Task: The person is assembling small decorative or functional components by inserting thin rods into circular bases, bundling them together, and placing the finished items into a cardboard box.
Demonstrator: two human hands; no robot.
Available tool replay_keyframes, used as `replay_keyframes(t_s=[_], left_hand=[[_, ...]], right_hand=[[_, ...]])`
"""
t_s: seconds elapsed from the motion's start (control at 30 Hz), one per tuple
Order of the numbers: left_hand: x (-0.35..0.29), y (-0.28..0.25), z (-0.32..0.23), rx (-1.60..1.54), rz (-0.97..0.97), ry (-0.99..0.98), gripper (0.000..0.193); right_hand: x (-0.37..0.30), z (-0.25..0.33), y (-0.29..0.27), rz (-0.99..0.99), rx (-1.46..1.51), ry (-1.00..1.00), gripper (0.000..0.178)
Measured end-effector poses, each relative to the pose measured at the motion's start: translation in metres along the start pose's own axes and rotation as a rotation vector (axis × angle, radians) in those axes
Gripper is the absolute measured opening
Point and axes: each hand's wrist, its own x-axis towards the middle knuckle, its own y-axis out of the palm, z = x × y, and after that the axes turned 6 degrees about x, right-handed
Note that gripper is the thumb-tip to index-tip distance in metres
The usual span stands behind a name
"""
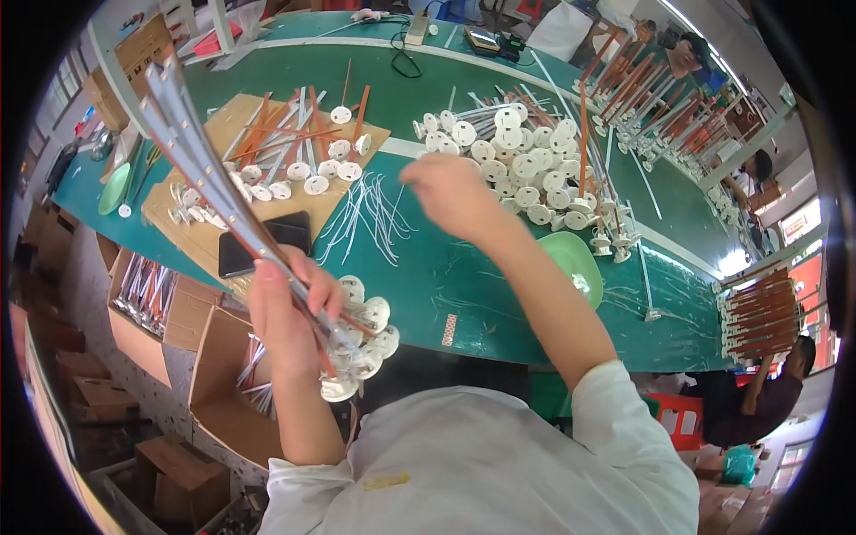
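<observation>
Left hand (290, 299), near left: fingers wrapped around a bundle (214, 183) of long, narrow strips. The bundle slants, its bare ends rising to the far left; the white discs (378, 314) at its lower end hang just right of the wrist, by the table's near edge.

Right hand (446, 196), centre: raised over the table (437, 285), well apart from the left, with fingers bent. It lies between the loose white ties (367, 218) and the right pile (526, 160) of disc-ended strips; whether the fingertips pinch a tie cannot be told at this angle.

Left of the ties, a cardboard sheet (165, 201) bears the left pile (308, 169), of brown and pale strips with discs, and a black slab (259, 244) lies at its near edge. A green dish (571, 266) sits on the near side of the right pile, partly behind the right forearm; a small printed card (449, 330) lies near the edge. Below the table, at near left, an open carton (218, 388) contains further strips. At far right, more strips stand in rows (642, 107).
</observation>
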Motion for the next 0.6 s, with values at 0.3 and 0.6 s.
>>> replay_keyframes(t_s=[0.3,0.6], left_hand=[[-0.03,-0.007,0.006,-0.018,0.04,-0.07,0.038],[-0.014,0.0,0.017,-0.012,0.121,-0.081,0.039]], right_hand=[[0.038,-0.03,0.036,0.426,-0.446,-0.348,0.011],[0.013,0.031,-0.064,0.666,-0.421,-0.059,0.012]])
